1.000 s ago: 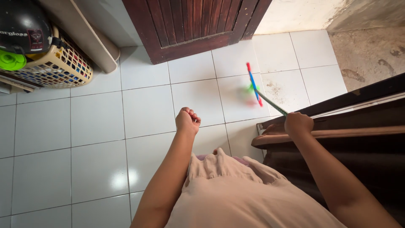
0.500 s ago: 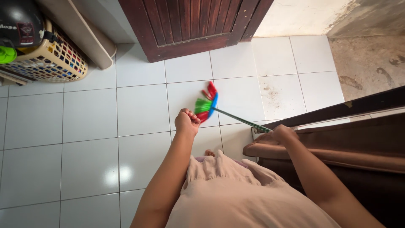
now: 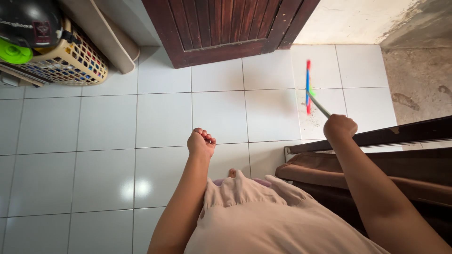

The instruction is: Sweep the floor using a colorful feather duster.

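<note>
floor: white glossy tiles (image 3: 94, 131), bare concrete patch off to the side of the wooden door (image 3: 226, 28).
landmark: that wooden door, dark brown, at the top of the view; everything below is placed off it.
right hand: your right hand (image 3: 340, 128) is fisted tight around the thin green handle of the broom (image 3: 308, 87), below and to one side of the door's corner.
broom: head is edge-on and motion-blurred, red and blue with a bit of green, over the tile just below the door's corner, by the concrete edge.
left hand: your left hand (image 3: 201, 142) is curled into a loose fist with nothing in it, straight below the door, over open tile.
change: half a second ago the broom head sat close to your left hand, bristles fanned; now it has swung out away from it, toward the concrete.
rest: dark wooden furniture (image 3: 376, 164) below the broom; plastic basket (image 3: 70, 61) with a black helmet (image 3: 28, 21) on the door's far side.
</note>
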